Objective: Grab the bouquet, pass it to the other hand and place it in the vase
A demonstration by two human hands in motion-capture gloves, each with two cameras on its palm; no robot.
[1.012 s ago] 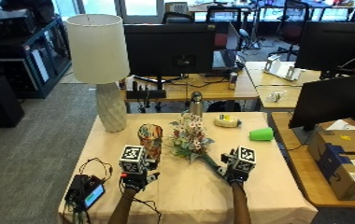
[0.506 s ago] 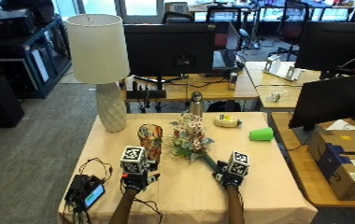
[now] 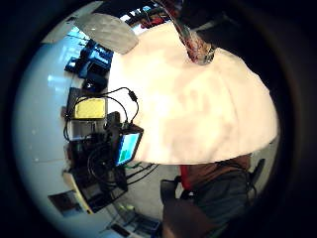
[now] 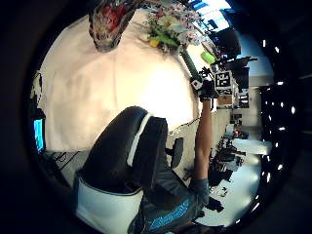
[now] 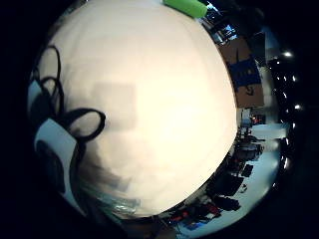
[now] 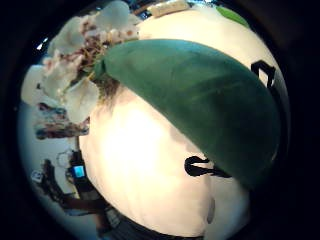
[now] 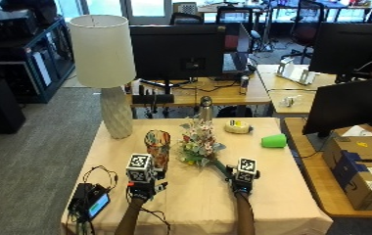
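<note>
Right hand [image 7: 241,182] on bouquet [image 7: 199,142] stem; vase [image 7: 158,148] beside; left hand [image 7: 143,188] apart.

So the table [image 7: 270,196] has a beige cloth over it. Sitting on it: a white lamp [image 7: 107,68] at the back left corner, a colourful vase [image 7: 157,147], the bouquet [image 7: 197,144] lying beside that, a bottle [image 7: 205,108] behind, a tape roll [image 7: 237,127], a tipped green cup [image 7: 274,141], and a small screen gadget [image 7: 91,201] with cables at the front left.
</note>
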